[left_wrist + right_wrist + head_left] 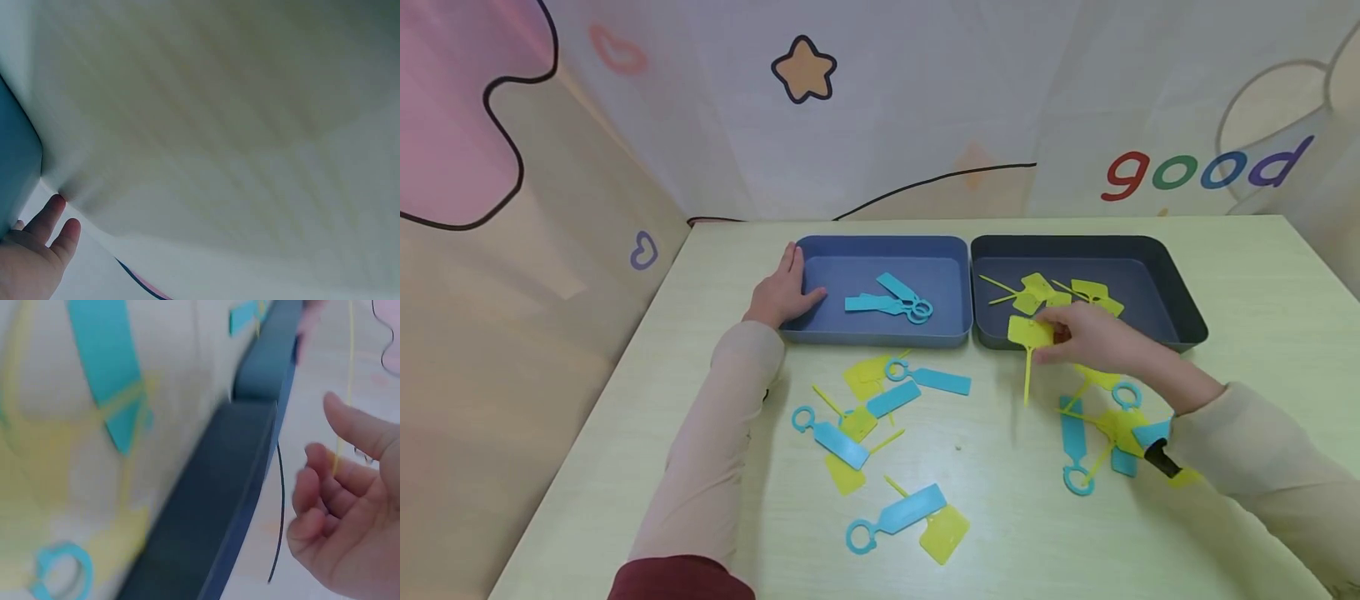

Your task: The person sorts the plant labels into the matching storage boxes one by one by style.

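My right hand (1093, 337) pinches a yellow cable-tie tag (1028, 332) above the front wall of the dark tray (1150, 250). Its square plate faces up and its thin tail points toward me. In the right wrist view the right hand (356, 506) has curled fingers, with a thin yellow edge of the tag between thumb and fingers. My left hand (780, 290) rests on the left end of the blue tray (880, 339), its fingers straight along the rim and the thumb over the inside. In the left wrist view, fingers (47, 222) extend beside the tray wall.
Blue ring tags (898, 300) lie in the blue tray, yellow tags (1037, 287) in the dark one. In front, mixed tags are scattered, among them a blue ring tag (912, 508) and a yellow tag (944, 534). Another pile (1123, 429) lies under my right sleeve.
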Motion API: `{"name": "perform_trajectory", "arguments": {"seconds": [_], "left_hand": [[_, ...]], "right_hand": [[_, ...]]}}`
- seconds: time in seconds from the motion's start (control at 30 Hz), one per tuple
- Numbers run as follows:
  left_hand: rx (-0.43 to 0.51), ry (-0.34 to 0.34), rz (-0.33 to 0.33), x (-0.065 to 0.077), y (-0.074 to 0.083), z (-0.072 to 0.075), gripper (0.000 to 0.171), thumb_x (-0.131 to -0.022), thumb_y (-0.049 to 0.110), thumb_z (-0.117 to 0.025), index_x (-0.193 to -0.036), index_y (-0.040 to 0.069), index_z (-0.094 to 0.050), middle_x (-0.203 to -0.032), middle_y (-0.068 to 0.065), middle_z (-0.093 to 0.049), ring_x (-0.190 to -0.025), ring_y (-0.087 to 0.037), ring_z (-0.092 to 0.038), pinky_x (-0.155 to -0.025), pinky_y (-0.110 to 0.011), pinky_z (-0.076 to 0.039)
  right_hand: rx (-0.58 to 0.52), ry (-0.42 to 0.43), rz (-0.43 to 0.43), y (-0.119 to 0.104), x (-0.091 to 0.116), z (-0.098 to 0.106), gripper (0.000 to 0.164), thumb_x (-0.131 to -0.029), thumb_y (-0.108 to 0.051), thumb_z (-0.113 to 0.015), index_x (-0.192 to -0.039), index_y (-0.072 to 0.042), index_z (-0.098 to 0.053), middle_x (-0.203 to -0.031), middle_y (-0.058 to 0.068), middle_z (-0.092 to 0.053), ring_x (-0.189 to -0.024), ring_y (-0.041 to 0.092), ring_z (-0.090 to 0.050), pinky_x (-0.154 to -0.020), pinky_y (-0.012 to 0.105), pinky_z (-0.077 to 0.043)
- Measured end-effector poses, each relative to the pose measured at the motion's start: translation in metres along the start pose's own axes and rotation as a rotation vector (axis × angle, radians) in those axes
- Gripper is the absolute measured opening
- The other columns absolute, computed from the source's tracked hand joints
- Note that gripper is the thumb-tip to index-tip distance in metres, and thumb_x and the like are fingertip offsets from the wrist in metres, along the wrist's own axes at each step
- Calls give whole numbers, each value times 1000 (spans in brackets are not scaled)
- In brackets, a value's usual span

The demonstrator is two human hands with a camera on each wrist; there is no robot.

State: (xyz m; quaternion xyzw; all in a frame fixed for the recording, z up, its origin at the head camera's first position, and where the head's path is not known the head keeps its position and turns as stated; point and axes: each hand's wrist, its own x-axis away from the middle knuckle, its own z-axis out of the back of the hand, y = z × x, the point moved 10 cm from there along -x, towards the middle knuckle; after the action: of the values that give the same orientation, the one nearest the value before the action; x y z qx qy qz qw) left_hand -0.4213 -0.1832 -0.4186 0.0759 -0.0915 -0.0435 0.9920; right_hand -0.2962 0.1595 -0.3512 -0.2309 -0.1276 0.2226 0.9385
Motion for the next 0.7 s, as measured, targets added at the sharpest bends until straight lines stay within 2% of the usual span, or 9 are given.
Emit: {"name": "perform_trajectory", "arguments": {"seconds": [0.13, 0.23, 0.33, 0.43, 0.6, 0.67, 0.7], "left_hand": [[4, -3, -4, 0, 0, 0, 86, -86, 51, -40, -141, 2, 4, -149, -11, 11, -121, -34, -40, -87, -42, -43], [9, 1, -6, -1, -1, 0, 86, -86, 51, -41, -141, 2, 4, -149, -11, 11, -123, -34, -39, -88, -43, -42], [9, 9, -4, -4, -3, -1, 86, -86, 51, -41, -141, 3, 4, -149, -11, 11, -123, -34, -38, -89, -43, -42], [3, 17, -2, -5, -5, -2, 86, -86, 52, -40, -142, 3, 5, -149, -11, 11, -124, -33, -38, -90, -43, -41], [-7, 24, -4, -6, -5, -4, 86, -86, 51, -40, -142, 3, 5, -149, -11, 11, -124, -34, -37, -92, -43, -39], [-9, 23, -4, -5, -4, -4, 86, -86, 51, -40, -142, 3, 5, -149, -11, 10, -124, -34, -37, -92, -44, -39], [-10, 22, -3, -5, -4, -4, 86, -86, 51, -40, -142, 3, 4, -149, -11, 10, -124, -34, -37, -93, -43, -39]], "right_hand": [[36, 136, -71, 17, -10, 27, 30, -77, -30, -67, -78, -3, -52, -58, 2, -36, -54, 16, -36, -50, 26, -25], [68, 193, -167, 40, -18, 38, 32, -79, -32, -65, -76, -3, -51, -57, 3, -35, -54, 18, -36, -50, 28, -25], [116, 214, -263, 64, -26, 41, 33, -82, -31, -61, -75, -2, -50, -59, 6, -40, -55, 21, -40, -50, 29, -27], [152, 225, -332, 83, -32, 42, 33, -83, -29, -60, -91, 2, -56, -64, 10, -46, -60, 23, -43, -51, 30, -31], [203, 243, -372, 101, -39, 41, 34, -81, -30, -62, -86, 4, -59, -63, 10, -44, -61, 25, -43, -53, 33, -32], [228, 232, -380, 106, -41, 38, 34, -80, -31, -62, -83, 3, -60, -69, 14, -49, -69, 29, -45, -58, 39, -36], [236, 219, -387, 108, -42, 37, 37, -79, -32, -62, -89, 4, -62, -76, 18, -52, -77, 33, -45, -63, 44, -38]]}}
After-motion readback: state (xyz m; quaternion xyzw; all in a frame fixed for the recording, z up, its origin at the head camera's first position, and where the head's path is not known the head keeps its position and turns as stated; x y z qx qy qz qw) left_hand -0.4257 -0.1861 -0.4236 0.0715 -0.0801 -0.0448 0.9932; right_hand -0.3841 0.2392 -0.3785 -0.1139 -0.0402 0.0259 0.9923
